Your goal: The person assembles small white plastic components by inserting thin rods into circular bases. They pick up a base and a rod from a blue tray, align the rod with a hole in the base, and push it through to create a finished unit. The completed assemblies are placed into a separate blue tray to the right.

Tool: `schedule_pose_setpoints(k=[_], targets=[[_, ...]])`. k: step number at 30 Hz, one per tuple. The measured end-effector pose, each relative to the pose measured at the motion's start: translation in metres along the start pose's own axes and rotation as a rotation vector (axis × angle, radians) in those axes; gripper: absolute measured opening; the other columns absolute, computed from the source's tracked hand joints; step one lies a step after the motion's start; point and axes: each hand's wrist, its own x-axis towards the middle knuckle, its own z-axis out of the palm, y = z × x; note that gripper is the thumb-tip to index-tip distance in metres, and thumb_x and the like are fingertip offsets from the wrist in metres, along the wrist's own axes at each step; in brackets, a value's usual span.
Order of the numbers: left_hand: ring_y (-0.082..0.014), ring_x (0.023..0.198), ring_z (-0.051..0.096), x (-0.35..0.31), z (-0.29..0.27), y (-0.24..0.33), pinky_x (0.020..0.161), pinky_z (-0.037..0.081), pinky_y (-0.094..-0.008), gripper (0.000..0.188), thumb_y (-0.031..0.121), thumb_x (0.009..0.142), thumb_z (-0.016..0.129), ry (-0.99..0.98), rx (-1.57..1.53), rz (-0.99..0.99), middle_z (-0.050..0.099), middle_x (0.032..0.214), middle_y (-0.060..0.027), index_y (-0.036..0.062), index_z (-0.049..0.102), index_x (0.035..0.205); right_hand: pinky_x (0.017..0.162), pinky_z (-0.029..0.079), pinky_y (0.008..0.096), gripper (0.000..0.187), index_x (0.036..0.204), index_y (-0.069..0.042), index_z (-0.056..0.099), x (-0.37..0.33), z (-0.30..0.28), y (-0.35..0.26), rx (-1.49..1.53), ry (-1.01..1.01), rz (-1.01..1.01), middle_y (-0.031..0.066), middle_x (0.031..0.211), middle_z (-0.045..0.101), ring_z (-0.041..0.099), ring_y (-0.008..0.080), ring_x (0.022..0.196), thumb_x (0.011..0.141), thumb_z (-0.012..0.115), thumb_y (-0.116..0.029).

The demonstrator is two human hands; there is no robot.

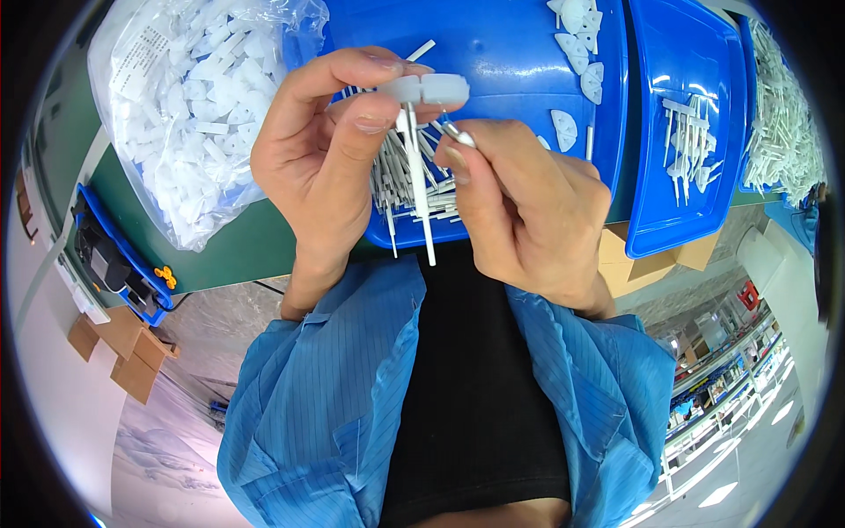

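Note:
My left hand [321, 167] is closed, its thumb and fingers pinching a translucent white plastic piece [444, 88]. From the underside of that piece a white rod [417, 185] hangs down. Right beside it, my right hand [541, 207] pinches a thin rod with a white end [460, 135]; its metallic part points up toward the plastic piece. Whether the rod's tip touches the piece I cannot tell. Below and behind my hands, several loose white and metal rods [396, 189] lie in a blue tray [484, 40].
White fan-shaped plastic pieces [576, 53] lie along the tray's right side. A clear bag [198, 114] full of white parts stands at the left. Another blue tray [682, 57] holds pieces with rods [691, 136]. More rods [783, 132] are piled at far right, above a cardboard box [629, 268].

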Motion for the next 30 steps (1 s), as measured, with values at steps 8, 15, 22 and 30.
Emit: schedule_pose_setpoints(k=[8,15,22,30], targets=[[-0.0264,0.094,0.069,0.006,-0.007,0.0,0.081,0.06,-0.0362,0.022,0.007,0.091,0.066,-0.183,0.003,0.12,0.061,0.106,-0.0186,-0.0053,0.059,0.108,0.051,0.048,0.0225,0.008,0.099,0.0,0.066,-0.002,-0.01,-0.008,0.008,-0.016,0.185,0.0056,0.075,0.07,0.063,0.0098,0.055,0.092,0.062,0.0],[-0.0249,0.1,0.068,0.003,-0.007,0.005,0.085,0.057,-0.0304,0.029,-0.008,0.082,0.072,-0.223,-0.095,0.135,0.061,0.111,-0.0196,-0.0075,0.059,0.108,0.052,0.048,0.024,0.01,0.102,-0.002,0.065,0.002,-0.017,-0.008,-0.017,-0.061,0.144,0.0086,0.075,0.069,0.066,0.0137,0.058,0.092,0.064,-0.001],[-0.0234,0.097,0.069,0.006,-0.012,0.011,0.084,0.057,-0.0301,0.033,-0.013,0.079,0.071,-0.285,-0.122,-0.004,0.061,0.11,-0.0188,-0.0088,0.059,0.109,0.054,0.05,0.027,0.009,0.104,-0.001,0.062,0.003,-0.017,-0.005,0.112,-0.134,0.15,0.0093,0.077,0.069,0.068,0.0165,0.062,0.095,0.06,-0.003],[-0.0231,0.092,0.069,0.01,-0.013,0.017,0.081,0.057,-0.0289,0.024,-0.007,0.079,0.074,-0.269,0.127,0.114,0.062,0.105,-0.019,-0.0083,0.065,0.101,0.044,0.048,0.0305,0.016,0.1,-0.002,0.062,0.0,0.004,0.01,0.15,0.031,0.032,0.0087,0.072,0.065,0.064,0.0214,0.052,0.09,0.069,-0.012]])
